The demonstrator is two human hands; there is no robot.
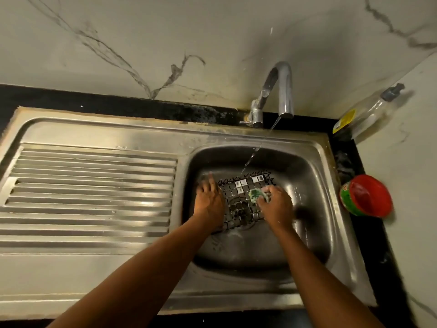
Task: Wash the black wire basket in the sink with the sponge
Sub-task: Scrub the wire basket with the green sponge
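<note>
— Where do we find the black wire basket (243, 204)?

— It lies flat on the floor of the sink (312, 185), over the drain and a little toward the far side of the basin. A thin stream of water (254, 155) runs from the tap (282, 91) and meets the basket's far rim.

— And our hands?

— We see the left hand (210, 202) lying on the basket's left rim. Its fingers look fairly straight and close together, pointing toward the far wall, and the thumb is hidden from us. The right hand (276, 205) is over the basket's right side, with fingers and thumb curled tight round the green sponge (255, 194), which touches the wire grid.

— Is there foam?

— We make out pale suds on the sponge and on the right fingers. More than that is blurred.

— What else is around us?

— To the left, the ribbed steel drainboard (94, 185). On the right counter, a red tub (366, 195) lies just beside the sink's edge. Farther off, a clear bottle (364, 114) with a yellow label stands in the corner against the veined marble wall (165, 43).
</note>
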